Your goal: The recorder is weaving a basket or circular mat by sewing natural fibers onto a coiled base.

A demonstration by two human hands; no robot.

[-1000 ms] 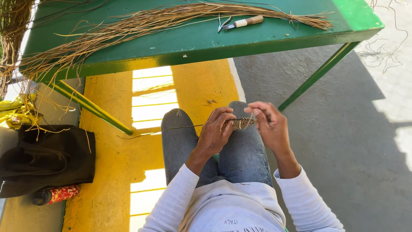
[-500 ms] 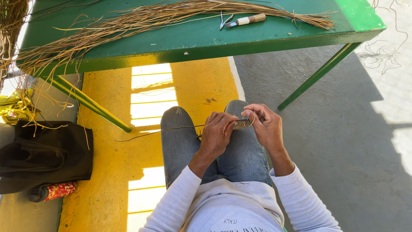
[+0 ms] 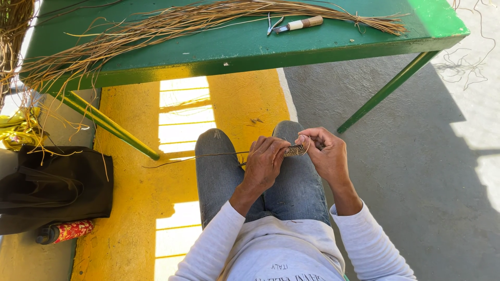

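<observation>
Since a second ago the hands are sitting a little lower over the lap, and the black bag has slid slightly toward 8 o'clock in the view. The left hand point(image 3: 265, 161) is curling over and pinching the small woven piece point(image 3: 294, 151), a short, tight coil of tan and dark fibre, while the right hand point(image 3: 325, 153) is pinching its other end between thumb and fingertips. The piece is hovering just above the knees in blue jeans point(image 3: 250, 177), and a thin loose strand point(image 3: 198, 156) is trailing from it toward 9 o'clock. Open grey floor is lying at 3 o'clock, and yellow painted floor at 7 o'clock. At 12 o'clock the green table point(image 3: 234, 52) is carrying a long bundle of dry fibres point(image 3: 172, 26) and a wooden-handled tool point(image 3: 297, 24); its slanted legs are crossing the floor on both sides of the knees. The black bag point(image 3: 52, 187) is resting at 8 o'clock, well apart from the hands.
</observation>
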